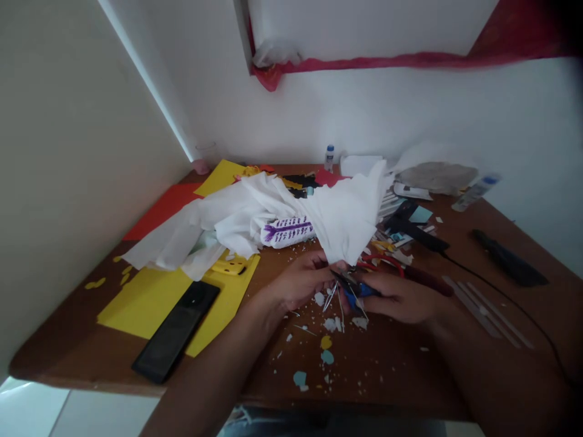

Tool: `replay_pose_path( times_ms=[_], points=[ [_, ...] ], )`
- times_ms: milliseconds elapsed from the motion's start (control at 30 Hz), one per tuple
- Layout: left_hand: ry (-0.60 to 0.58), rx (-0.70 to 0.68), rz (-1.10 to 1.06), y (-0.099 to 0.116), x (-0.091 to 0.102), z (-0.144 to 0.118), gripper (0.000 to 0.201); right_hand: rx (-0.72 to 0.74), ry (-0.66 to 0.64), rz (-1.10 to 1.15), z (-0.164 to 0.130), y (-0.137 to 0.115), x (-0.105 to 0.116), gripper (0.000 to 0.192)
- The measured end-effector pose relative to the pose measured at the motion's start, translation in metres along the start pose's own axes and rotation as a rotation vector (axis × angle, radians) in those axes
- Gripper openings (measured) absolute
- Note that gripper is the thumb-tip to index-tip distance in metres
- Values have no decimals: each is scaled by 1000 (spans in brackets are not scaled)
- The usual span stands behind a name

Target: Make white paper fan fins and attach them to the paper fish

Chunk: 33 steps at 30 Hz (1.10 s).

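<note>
My left hand [304, 280] is closed around the gathered lower end of a flared white paper piece [350, 209], just above thin metal wires [339, 303] that stick out below. My right hand [396, 296] grips blue-handled pliers [354, 294], their dark jaws at the wires beside my left fingertips. Whether the jaws bite on a wire I cannot tell. Behind my left hand lies a white object with purple markings [288, 232], partly under crumpled white sheets [241, 209]. Red-handled scissors [385, 260] lie behind my right hand.
A black phone [177, 331] rests on a yellow sheet [136, 303] at left. A glue gun [416, 233] with its cord, glue sticks [483, 312] and a dark-handled tool [507, 258] are at right. Paper scraps [327, 356] litter the wooden table [387, 382]. Small bottles [329, 158] stand behind.
</note>
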<state>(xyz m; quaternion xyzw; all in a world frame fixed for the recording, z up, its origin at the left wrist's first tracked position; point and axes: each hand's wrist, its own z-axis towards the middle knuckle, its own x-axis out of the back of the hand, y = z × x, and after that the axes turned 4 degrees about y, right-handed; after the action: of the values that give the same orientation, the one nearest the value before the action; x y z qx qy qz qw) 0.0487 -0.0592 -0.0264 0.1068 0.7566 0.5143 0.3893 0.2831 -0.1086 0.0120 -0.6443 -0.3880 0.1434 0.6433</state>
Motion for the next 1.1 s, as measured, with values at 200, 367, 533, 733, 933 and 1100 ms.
replay_pose_path(
  times_ms=[200,367,533,733,933,1100],
  points=[
    [35,-8,49,5,-4,-3,32,22,23,-66,-1,12,-2,25],
    [63,-71,175,13,-4,-6,32,9,116,-273,2,14,-8,35],
    [37,-106,274,20,1,-7,31,11,142,-384,11,9,-15,36],
    [-20,-87,358,26,8,-10,29,49,276,-554,20,14,-25,38],
    [-83,-79,356,33,6,-14,28,69,313,-632,21,25,-33,39],
    [-61,-80,347,30,10,-13,31,110,354,-700,24,26,-35,39]
  ],
)
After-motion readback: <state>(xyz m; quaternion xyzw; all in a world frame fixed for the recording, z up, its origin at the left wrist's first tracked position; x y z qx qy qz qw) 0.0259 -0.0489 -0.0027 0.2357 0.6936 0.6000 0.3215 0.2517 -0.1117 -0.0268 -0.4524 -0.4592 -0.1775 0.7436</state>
